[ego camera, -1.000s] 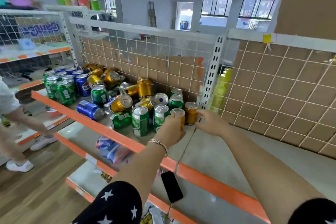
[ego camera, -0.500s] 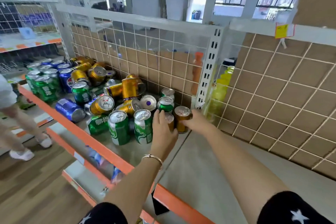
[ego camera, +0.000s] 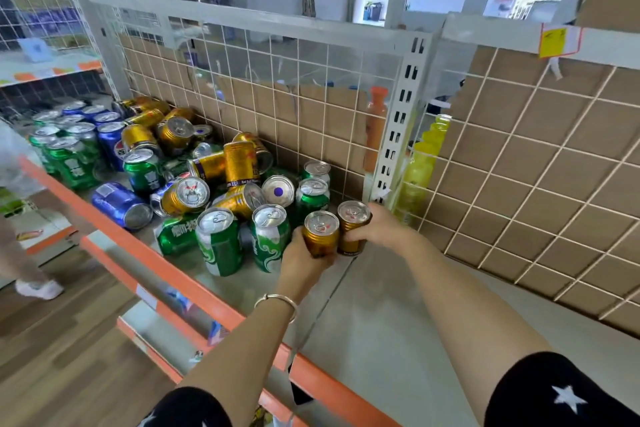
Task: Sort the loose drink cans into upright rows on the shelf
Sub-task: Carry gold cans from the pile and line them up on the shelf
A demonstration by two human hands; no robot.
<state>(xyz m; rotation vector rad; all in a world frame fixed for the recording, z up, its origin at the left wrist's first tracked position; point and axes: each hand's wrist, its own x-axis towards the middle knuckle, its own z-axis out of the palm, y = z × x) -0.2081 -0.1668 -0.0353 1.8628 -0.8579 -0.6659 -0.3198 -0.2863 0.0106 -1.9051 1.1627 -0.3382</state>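
Two upright gold cans stand side by side near the white upright post. My left hand (ego camera: 301,262) is wrapped around the nearer gold can (ego camera: 321,232). My right hand (ego camera: 375,227) grips the farther gold can (ego camera: 353,224). Left of them stand two upright green cans (ego camera: 220,241) (ego camera: 270,236). Behind lies a loose heap of gold cans (ego camera: 185,196), green and blue ones, several on their sides. A blue can (ego camera: 121,206) lies by the shelf's orange front edge (ego camera: 166,265). Upright green and blue cans (ego camera: 74,139) are grouped at the far left.
A wire grid backed with cardboard (ego camera: 277,107) closes the rear of the shelf. The white slotted post (ego camera: 398,121) divides it from the grey shelf bay (ego camera: 398,322) on the right. Yellow bottles (ego camera: 420,166) and an orange bottle (ego camera: 375,125) stand behind the grid. Another person's leg and shoe (ego camera: 34,288) are at the left.
My left hand has closed around the nearer gold can, which earlier it only reached over. My right hand stays on the farther gold can. The view has moved closer to the cans.
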